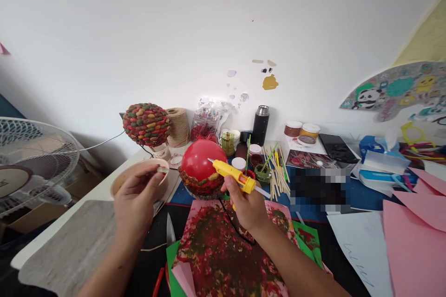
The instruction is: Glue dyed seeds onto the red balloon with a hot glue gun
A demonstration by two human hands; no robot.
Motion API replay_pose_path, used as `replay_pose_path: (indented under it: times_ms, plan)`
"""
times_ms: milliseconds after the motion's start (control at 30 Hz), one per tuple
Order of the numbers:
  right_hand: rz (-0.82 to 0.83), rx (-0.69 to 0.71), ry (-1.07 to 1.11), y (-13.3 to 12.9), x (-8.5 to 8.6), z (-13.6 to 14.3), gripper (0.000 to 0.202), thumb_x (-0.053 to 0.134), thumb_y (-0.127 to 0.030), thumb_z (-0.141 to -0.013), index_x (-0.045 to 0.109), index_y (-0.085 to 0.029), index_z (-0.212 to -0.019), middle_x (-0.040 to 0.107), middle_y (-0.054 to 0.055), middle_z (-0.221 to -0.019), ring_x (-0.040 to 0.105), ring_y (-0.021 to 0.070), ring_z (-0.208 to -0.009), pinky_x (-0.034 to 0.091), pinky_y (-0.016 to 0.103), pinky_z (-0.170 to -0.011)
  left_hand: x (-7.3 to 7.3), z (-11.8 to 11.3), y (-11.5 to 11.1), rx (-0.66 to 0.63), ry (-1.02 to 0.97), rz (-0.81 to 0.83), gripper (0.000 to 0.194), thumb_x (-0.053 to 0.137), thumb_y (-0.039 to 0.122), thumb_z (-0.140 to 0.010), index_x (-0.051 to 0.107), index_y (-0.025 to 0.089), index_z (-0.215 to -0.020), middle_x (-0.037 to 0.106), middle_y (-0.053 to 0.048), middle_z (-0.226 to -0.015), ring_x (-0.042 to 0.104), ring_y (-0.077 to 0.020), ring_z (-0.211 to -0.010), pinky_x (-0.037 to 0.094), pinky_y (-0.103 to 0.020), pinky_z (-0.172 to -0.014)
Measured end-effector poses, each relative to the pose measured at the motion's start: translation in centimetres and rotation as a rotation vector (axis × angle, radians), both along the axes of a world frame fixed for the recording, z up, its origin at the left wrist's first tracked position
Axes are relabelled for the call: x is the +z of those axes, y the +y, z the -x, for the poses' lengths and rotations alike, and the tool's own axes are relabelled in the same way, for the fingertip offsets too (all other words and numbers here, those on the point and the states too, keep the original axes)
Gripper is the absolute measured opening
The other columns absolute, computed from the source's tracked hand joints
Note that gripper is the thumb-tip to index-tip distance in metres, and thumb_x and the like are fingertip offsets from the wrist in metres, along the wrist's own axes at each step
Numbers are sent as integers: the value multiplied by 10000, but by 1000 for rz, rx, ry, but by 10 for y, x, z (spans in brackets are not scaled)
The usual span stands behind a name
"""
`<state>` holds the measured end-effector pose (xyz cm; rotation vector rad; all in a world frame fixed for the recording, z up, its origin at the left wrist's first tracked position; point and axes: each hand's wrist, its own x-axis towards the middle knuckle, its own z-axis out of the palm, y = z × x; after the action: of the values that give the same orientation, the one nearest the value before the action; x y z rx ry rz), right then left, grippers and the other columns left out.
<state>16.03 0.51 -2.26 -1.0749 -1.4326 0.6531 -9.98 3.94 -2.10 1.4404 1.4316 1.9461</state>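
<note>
Left hand: up over the bowl (120,180) went the left hand (137,197), thumb and fingertips pinching a small pale piece (161,170).
Right hand: this one was wrapped firmly round the yellow glue gun (232,175), a clear glue stick (263,191) poking out behind, and the nozzle was right by the balloon!
Balloon: there it sat, the red balloon (203,155), mid-table just ahead of the hands, bare on top, its lower part ringed with red, green and brown pieces.
Near side: a paint-blotched pink sheet (233,255) lay in front, a pointed blade (170,229) beside it.
Left side: a fully covered ball (146,124) stood near the twine spool (178,127).
Right side: paint jars, loose sticks (277,176), a black bottle (260,126) and a phone (337,148) crowded the table (95,188).
Far left: a white fan (38,162) stood beside the table.
</note>
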Motion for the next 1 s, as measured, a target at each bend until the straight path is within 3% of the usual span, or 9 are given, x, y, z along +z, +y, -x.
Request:
replay_pose_path:
  times_ms: [100,300,533,833,1000]
  plan:
    - [-6,3,5,1,0,1,625,522,-715,-1065,737,-219,-751,489,-34,-484,503,150,-429,420,268,-466,-9,-15,-5,-104,8,45,286,864,434,-844,805,236,-1042,834,-68,-1123,785,-262,-1075,635,-413,-1012]
    - [-67,9,-12,1,1,3,536,558,-611,-1076,736,-218,-759,622,3,-579,596,169,-518,477,276,-547,-10,-28,-10,-211,58,69,262,854,428,-861,805,242,-1040,838,-64,-1112,785,-268,-1088,616,-439,-1060]
    - [-75,7,-44,1,1,2,519,569,-593,-1080,757,-213,-779,727,40,-663,694,199,-606,534,282,-612,-12,-27,-10,-248,82,63,259,862,421,-872,810,246,-1054,826,-52,-1073,766,-251,-1053,606,-396,-1007]
    - [-70,-1,-113,1,-4,2,577,514,-659,-1101,771,-226,-818,776,61,-741,752,217,-680,585,293,-689,0,-30,-12,-255,438,-146,66,742,262,-975,795,290,-1003,793,-11,-995,722,-221,-1000,562,-383,-980]
    - [-50,8,-116,1,-3,2,564,527,-666,-1093,781,-234,-834,773,64,-743,747,223,-683,584,297,-670,2,-34,-14,-243,443,-125,67,716,282,-980,778,290,-955,794,-22,-971,726,-236,-980,570,-409,-973]
